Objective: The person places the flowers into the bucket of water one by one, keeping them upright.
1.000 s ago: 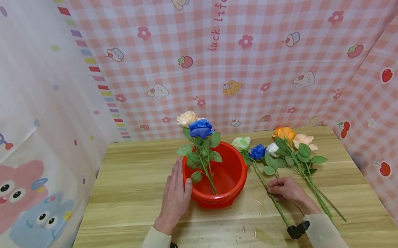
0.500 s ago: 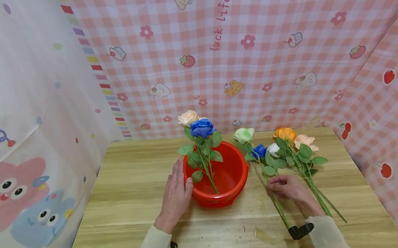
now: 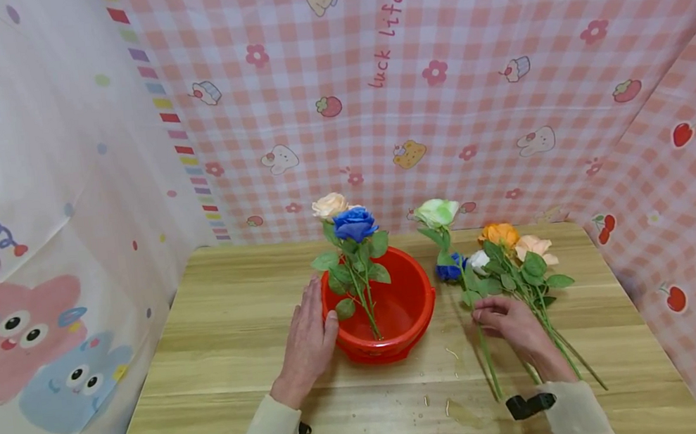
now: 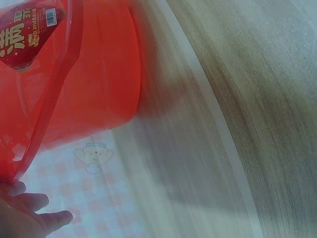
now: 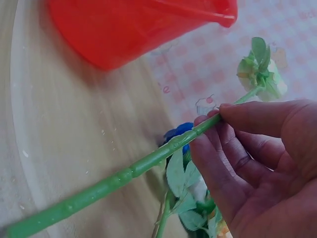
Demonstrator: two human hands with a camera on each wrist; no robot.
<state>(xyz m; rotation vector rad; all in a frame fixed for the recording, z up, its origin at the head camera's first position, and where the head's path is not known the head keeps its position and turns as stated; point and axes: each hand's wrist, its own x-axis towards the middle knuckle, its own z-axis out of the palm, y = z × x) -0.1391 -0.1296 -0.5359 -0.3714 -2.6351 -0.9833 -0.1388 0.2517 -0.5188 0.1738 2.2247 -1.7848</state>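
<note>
My left hand (image 3: 305,345) lies along the left side of a red bucket (image 3: 418,309), its fingers straight against the wall near the rim. In the left wrist view the fingertips (image 4: 57,220) touch the bucket's rim. A blue rose (image 3: 355,224) and a cream rose (image 3: 329,205) stand inside the bucket, leaning on its rim. My right hand (image 3: 515,330) pinches the green stem (image 5: 131,171) of a pale green-white rose (image 3: 437,213) between thumb and fingers. That rose is tilted upward, its bloom above the other flowers, to the right of the bucket.
Right of the bucket lie another blue rose (image 3: 451,268), a white rose (image 3: 478,261), an orange rose (image 3: 499,235) and a peach rose (image 3: 534,248), stems toward the front. Water (image 3: 461,414) is spilled on the wooden table (image 3: 211,373). A checked cloth (image 3: 376,122) hangs behind.
The green-white rose has been raised off the table, its bloom moving up and slightly right in my right hand's pinch. My left hand stays at the bucket.
</note>
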